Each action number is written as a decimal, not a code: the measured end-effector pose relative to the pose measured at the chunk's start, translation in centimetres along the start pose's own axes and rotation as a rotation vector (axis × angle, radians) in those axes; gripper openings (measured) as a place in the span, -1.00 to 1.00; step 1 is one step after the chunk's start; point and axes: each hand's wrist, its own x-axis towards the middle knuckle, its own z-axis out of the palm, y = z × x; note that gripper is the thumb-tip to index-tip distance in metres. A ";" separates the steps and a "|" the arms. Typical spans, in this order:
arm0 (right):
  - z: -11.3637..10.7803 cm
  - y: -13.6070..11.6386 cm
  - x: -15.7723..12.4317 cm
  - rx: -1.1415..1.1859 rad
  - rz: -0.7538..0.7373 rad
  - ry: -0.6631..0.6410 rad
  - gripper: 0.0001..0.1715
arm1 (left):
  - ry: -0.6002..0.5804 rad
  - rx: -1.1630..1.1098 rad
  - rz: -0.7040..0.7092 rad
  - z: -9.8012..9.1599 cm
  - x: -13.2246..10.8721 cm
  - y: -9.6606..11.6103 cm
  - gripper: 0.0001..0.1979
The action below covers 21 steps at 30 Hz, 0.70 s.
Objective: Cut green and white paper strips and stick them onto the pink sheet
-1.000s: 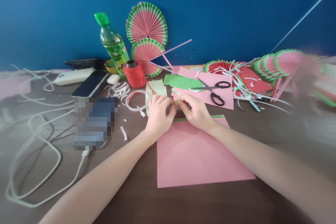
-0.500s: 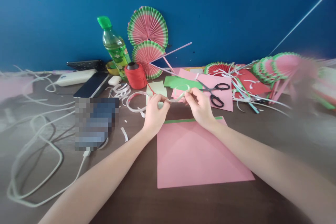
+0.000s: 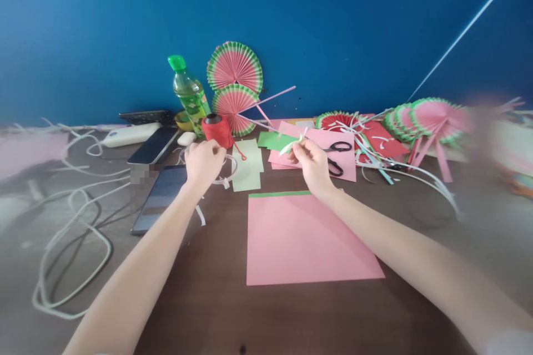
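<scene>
At lower centre, the rectangular pink paper sheet with a green far edge (image 3: 310, 241) lies flat before the person, probably so both hands can reach it. Beyond it, right of centre, the right hand (image 3: 314, 166) pinches a thin, curled white strip (image 3: 290, 147) at the fingertips, perhaps because it is so light. Left of centre, the left hand (image 3: 204, 163), fingers bent, partly covers a round, pale tape roll (image 3: 235, 166); I cannot tell whether it grips anything. Farther back, black-handled scissors (image 3: 332, 149) lie seemingly handy.
</scene>
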 end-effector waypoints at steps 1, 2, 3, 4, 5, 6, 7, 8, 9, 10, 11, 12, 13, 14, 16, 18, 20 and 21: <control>0.1 -0.2 -0.1 0.015 0.005 -0.031 -0.71 | -0.028 0.069 0.010 -0.1 0.1 -0.2 -0.77; 0.1 -0.3 -0.2 0.034 0.010 -0.065 -0.71 | -0.045 0.121 0.018 -0.2 0.1 -0.3 -0.74; 0.2 -0.5 -0.3 0.058 0.017 -0.101 -0.72 | -0.053 0.145 0.027 -0.2 0.1 -0.3 -0.71; 0.3 -0.6 -0.4 0.087 0.026 -0.137 -0.73 | -0.065 0.131 0.037 -0.3 0.0 -0.1 -0.69; 0.4 -0.7 -0.5 0.123 0.038 -0.172 -0.75 | -0.087 0.073 0.049 -0.3 -0.1 0.2 -0.69; 0.4 -0.8 -0.6 0.164 0.054 -0.206 -0.76 | -0.129 -0.027 0.067 -0.4 -0.2 0.6 -0.70; 0.5 -0.8 -0.6 0.206 0.071 -0.239 -0.77 | -0.187 -0.161 0.088 -0.5 -0.3 1.0 -0.72; 0.5 -0.9 -0.6 0.249 0.087 -0.272 -0.78 | -0.261 -0.310 0.109 -0.5 -0.4 1.5 -0.74; 0.6 -0.9 -0.6 0.293 0.102 -0.304 -0.78 | -0.338 -0.447 0.128 -0.6 -0.6 1.9 -0.74; 0.6 -1.0 -0.6 0.336 0.120 -0.333 -0.78 | -0.412 -0.559 0.141 -0.6 -0.8 2.3 -0.73; 0.7 -1.0 -0.6 0.380 0.140 -0.358 -0.78 | -0.480 -0.639 0.144 -0.6 -0.9 2.6 -0.72; 0.7 -1.1 -0.6 0.423 0.163 -0.383 -0.79 | -0.529 -0.696 0.133 -0.6 -1.1 2.7 -0.69; 0.7 -1.1 -0.5 0.464 0.187 -0.405 -0.79 | -0.548 -0.739 0.107 -0.6 -1.1 2.8 -0.65; 0.8 -1.1 -0.5 0.501 0.208 -0.425 -0.79 | -0.535 -0.772 0.072 -0.5 -1.2 2.7 -0.61; 0.8 -1.1 -0.4 0.557 0.235 -0.455 -0.78 | -0.449 -0.812 -0.006 -0.3 -1.1 2.4 -0.57; 0.7 -0.9 -0.3 0.596 0.249 -0.465 -0.77 | -0.398 -0.795 -0.054 -0.3 -0.9 2.1 -0.62; 0.7 -0.7 -0.2 0.625 0.263 -0.466 -0.77 | -0.468 -0.788 -0.050 -0.4 -0.9 2.2 -0.72; 0.6 -0.6 -0.2 0.632 0.267 -0.469 -0.78 | -0.548 -0.810 -0.030 -0.6 -1.0 2.4 -0.75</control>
